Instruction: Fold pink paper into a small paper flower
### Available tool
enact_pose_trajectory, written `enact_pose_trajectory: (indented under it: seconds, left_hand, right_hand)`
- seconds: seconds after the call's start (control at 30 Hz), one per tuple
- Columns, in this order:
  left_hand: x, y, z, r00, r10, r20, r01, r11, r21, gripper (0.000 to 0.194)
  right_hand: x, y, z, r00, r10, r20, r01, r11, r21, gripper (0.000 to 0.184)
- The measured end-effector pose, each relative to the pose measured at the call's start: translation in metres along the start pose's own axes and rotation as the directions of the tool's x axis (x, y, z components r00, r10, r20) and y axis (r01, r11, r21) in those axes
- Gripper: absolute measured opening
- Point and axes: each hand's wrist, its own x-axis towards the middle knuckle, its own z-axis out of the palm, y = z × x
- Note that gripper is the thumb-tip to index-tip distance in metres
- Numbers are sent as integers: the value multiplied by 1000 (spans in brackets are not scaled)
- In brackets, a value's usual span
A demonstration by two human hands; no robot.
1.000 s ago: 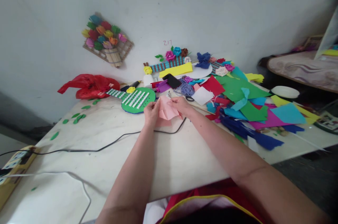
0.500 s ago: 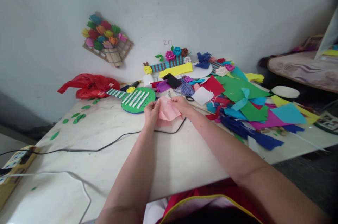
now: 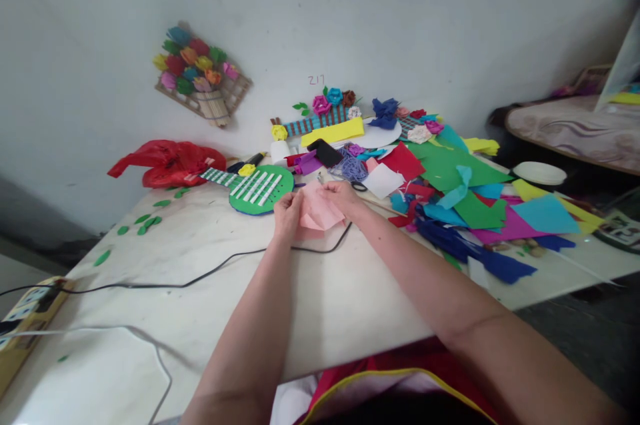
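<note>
Between my two hands is a creased sheet of pink paper (image 3: 320,210), held up just over the table. My left hand (image 3: 287,213) pinches its left edge; my right hand (image 3: 341,196) grips its upper right part, fingers bent on the paper. Another pink piece (image 3: 309,233) shows below the sheet, partly covered. Close to my left hand lies a green guitar-shaped craft (image 3: 261,190) with white strips across it. Scissors with a black handle (image 3: 359,187) rest just beyond my right hand, their blades mostly hidden.
Coloured paper scraps (image 3: 465,205) crowd the table's right side. A black phone (image 3: 324,153) and purple yarn (image 3: 351,167) lie behind my hands. A black cable (image 3: 200,278) crosses the table. Green paper leaves (image 3: 149,225), a red plastic bag (image 3: 173,165) and a power strip (image 3: 37,308) are on the left.
My hands and the pink paper stay in almost the same place; the sheet's upper edge sits slightly higher. The view has shifted very slightly.
</note>
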Motion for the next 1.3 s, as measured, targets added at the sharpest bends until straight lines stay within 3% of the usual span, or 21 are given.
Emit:
enact_pose_trajectory:
  seconds: [0.33, 0.9, 1.3]
  left_hand:
    - [1, -1, 0, 998, 10, -58, -8, 999, 34, 29]
    - [0, 3, 0, 999, 11, -48, -9, 999, 37, 28]
    - [1, 3, -2, 999, -28, -34, 27, 999, -22, 24]
  right_hand:
    - [-6, -14, 3, 997, -71, 11, 72, 997, -25, 19]
    - [-11, -22, -3, 987, -127, 99, 145, 969, -199, 24]
    - [-7, -16, -5, 971, -181, 155, 215, 946, -241, 26]
